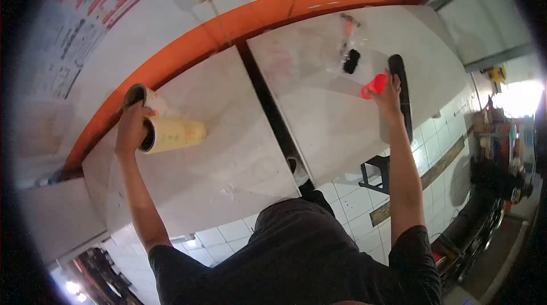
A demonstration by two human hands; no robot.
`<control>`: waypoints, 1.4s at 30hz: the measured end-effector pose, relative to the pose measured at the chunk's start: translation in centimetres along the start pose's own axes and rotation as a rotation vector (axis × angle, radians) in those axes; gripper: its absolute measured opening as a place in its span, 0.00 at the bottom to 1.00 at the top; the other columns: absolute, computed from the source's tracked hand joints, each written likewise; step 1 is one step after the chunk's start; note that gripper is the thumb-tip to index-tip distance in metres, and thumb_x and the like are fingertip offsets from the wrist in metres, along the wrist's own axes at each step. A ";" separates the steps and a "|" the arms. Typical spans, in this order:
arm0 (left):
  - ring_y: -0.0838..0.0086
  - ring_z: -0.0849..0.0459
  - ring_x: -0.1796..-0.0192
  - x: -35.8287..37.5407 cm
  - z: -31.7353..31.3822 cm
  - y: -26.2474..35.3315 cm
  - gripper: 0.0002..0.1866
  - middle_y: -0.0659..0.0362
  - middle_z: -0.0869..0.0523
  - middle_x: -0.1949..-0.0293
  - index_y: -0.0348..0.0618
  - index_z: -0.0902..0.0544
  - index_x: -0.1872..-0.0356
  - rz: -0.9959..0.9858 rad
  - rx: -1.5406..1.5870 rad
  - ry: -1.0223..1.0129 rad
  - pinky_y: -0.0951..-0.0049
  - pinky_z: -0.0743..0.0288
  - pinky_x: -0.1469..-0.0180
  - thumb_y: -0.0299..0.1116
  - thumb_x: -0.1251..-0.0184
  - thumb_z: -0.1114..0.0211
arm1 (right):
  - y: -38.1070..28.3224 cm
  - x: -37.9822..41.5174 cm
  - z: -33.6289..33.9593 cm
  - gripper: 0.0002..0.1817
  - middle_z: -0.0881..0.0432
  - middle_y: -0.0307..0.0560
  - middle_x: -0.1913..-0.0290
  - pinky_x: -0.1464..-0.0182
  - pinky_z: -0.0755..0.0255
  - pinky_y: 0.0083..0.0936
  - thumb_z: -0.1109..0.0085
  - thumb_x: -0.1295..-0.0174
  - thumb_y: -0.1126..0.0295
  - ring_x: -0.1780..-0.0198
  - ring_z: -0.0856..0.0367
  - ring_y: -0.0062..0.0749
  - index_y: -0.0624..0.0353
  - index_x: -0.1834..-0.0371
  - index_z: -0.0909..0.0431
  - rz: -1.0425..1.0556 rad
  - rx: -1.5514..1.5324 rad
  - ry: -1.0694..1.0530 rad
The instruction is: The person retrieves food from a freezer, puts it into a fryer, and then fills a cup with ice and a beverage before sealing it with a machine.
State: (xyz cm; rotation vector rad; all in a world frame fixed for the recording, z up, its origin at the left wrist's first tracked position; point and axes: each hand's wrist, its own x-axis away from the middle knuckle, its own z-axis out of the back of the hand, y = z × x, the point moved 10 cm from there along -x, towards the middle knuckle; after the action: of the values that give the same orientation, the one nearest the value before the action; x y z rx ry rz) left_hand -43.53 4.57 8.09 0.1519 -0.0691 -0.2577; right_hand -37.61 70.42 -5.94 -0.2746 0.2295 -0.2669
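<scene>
Fingers of your left hand (133, 127) bend inward at the hollow ends of two rolls, one pale yellow roll (178, 134) and one whitish roll (156, 101); whether they pinch one wall or both cannot be told. Fingers of your right hand (388, 97) are narrowed around a red cup (375, 85).

Largest is the white tabletop (325, 117), split into two panels by a dark gap (265, 94) running away from your body. An orange band (188, 40) curves along the wall behind it.

Both rolls are on the left panel, side by side, with the yellow one nearer you. A steady hold here probably calls for fingers well over the rims, with the wrist level, so neither roll twists out or turns toward the gap.

On the right panel, a long black bar (400, 71) lies just beside your right hand, on its outer side. Mind your knuckles and forearm against it; a nudge could shift it.

Smaller is the red cup, near the bar, with your thumb on its left side. It looks thin and light, so a soft, even squeeze should serve better than a tight one.

Smallest, beyond the cup, are a clear packet (358, 39), a black piece (351, 61) and an orange-handled tool (348, 27). Best keep your fingertips clear of them.
</scene>
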 end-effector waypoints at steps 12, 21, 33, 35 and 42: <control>0.52 0.40 0.30 1.9 1.3 0.7 0.26 0.47 0.32 0.38 0.47 0.22 0.51 0.043 -0.100 0.109 0.54 0.45 0.29 0.16 0.56 0.35 | -16.8 2.8 -1.9 0.37 0.29 0.56 0.43 0.40 0.36 0.45 0.29 0.54 0.67 0.42 0.32 0.52 0.57 0.38 0.33 0.282 -0.112 -0.163; 0.56 0.33 0.32 11.2 4.7 -0.3 0.24 0.50 0.28 0.36 0.43 0.27 0.40 0.119 0.114 0.529 0.51 0.40 0.32 0.29 0.40 0.35 | -42.7 11.2 -12.2 0.39 0.30 0.56 0.44 0.42 0.34 0.44 0.28 0.62 0.69 0.43 0.32 0.53 0.57 0.40 0.30 0.638 -0.376 -0.331; 0.58 0.22 0.47 15.8 5.8 6.4 0.14 0.48 0.19 0.53 0.36 0.21 0.54 0.166 0.156 0.727 0.55 0.28 0.44 0.26 0.41 0.34 | -39.5 9.2 -8.1 0.38 0.35 0.58 0.37 0.33 0.42 0.42 0.29 0.50 0.60 0.35 0.38 0.53 0.59 0.37 0.34 0.623 -0.658 -0.391; 0.59 0.20 0.56 14.4 4.4 9.8 0.12 0.50 0.17 0.62 0.36 0.19 0.59 0.071 0.579 0.714 0.58 0.25 0.52 0.27 0.44 0.32 | -30.5 6.2 -8.1 0.35 0.32 0.57 0.39 0.32 0.43 0.39 0.30 0.48 0.61 0.35 0.37 0.49 0.60 0.38 0.33 0.475 -0.680 -0.243; 0.53 0.26 0.42 -4.5 -7.2 33.3 0.26 0.47 0.25 0.47 0.40 0.28 0.43 -0.354 0.800 0.186 0.58 0.30 0.42 0.29 0.44 0.32 | 11.2 3.7 -0.9 0.36 0.29 0.59 0.43 0.37 0.38 0.44 0.29 0.52 0.57 0.39 0.33 0.53 0.61 0.41 0.32 -0.336 0.135 0.095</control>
State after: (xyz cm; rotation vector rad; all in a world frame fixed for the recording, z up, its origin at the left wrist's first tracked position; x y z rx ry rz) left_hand -38.97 38.56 6.02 0.9884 0.0448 -0.5593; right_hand -31.84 79.52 -10.78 -0.1652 0.2580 -0.6271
